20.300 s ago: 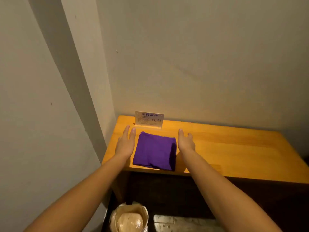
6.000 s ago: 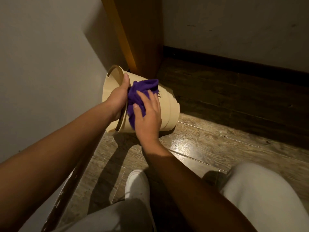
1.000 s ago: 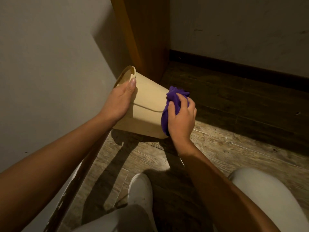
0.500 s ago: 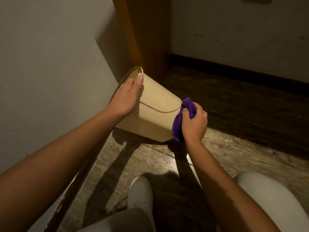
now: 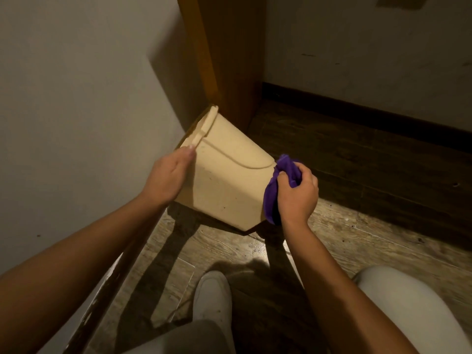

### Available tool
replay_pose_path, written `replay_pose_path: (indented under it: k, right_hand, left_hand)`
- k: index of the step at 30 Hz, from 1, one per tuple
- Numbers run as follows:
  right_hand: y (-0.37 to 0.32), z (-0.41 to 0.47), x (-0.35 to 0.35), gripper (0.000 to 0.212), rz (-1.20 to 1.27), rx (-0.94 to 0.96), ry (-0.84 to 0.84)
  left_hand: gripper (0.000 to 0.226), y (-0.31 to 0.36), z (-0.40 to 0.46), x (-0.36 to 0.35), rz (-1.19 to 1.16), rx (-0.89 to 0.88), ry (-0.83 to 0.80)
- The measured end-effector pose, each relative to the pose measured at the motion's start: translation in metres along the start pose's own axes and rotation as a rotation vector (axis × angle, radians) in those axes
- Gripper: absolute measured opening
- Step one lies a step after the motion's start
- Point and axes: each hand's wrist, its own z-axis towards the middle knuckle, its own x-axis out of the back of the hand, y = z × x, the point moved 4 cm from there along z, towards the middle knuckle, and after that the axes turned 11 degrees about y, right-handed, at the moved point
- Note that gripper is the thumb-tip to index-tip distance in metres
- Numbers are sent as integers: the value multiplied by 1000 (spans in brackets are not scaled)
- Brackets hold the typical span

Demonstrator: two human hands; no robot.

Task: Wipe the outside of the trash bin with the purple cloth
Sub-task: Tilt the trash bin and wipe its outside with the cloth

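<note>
A beige trash bin is tipped on its side above the wooden floor, its rim toward the upper left and its base toward the right. My left hand grips the bin's side near the rim. My right hand is closed on the bunched purple cloth, which presses against the bin's base end. The bin's opening faces away and its inside is hidden.
A wooden table leg stands right behind the bin. A plain wall closes the left side, and a dark baseboard runs along the far wall. My white shoe and light-trousered knees are at the bottom.
My right hand has slid the cloth down the bin's side to its base end. My left hand has shifted lower on the bin's side, off the rim.
</note>
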Motion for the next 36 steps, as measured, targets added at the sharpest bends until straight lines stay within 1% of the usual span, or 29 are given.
replay_pose_path:
  k: [4,6,9,11,15,19,21,23,27,29,31,33,36]
  right_hand:
    - [0,-7,-10,44,24,-16,-33]
    - [-1,-15,-14,45,32,1,-55]
    - [-8,-36,-20,47,32,94,-90]
    - [-18,-53,-24,48,94,152,-118]
    - [-42,-82,-33,50,186,235,-129]
    - [-77,-97,-44,51,231,349,-176]
    - [-97,-103,-49,49,228,426,-180]
    - [-114,-101,-52,47,199,475,-162]
    - [-131,-77,-48,41,74,584,-196]
    - [-139,-65,-46,41,6,619,-214]
    - [-145,-55,-45,42,-43,611,-230]
    - [-146,-48,-44,42,-62,597,-246]
    - [-143,-48,-41,40,-99,626,-228]
  left_hand:
    - [36,-10,-1,10,-56,192,86]
    - [38,-4,2,6,-64,214,104]
    - [43,4,4,-4,-85,228,110]
    - [47,13,6,-12,-80,202,108]
    - [45,26,7,-30,-77,166,81]
    - [57,27,12,-36,-84,138,99]
    - [64,27,15,-36,-90,116,101]
    - [66,28,19,-35,-89,110,111]
    - [71,23,21,-33,-64,91,116]
    - [70,24,18,-33,-48,61,125]
    - [67,26,16,-34,-51,20,144]
    - [61,26,13,-34,-47,-21,162]
    - [49,22,10,-31,-24,-73,205]
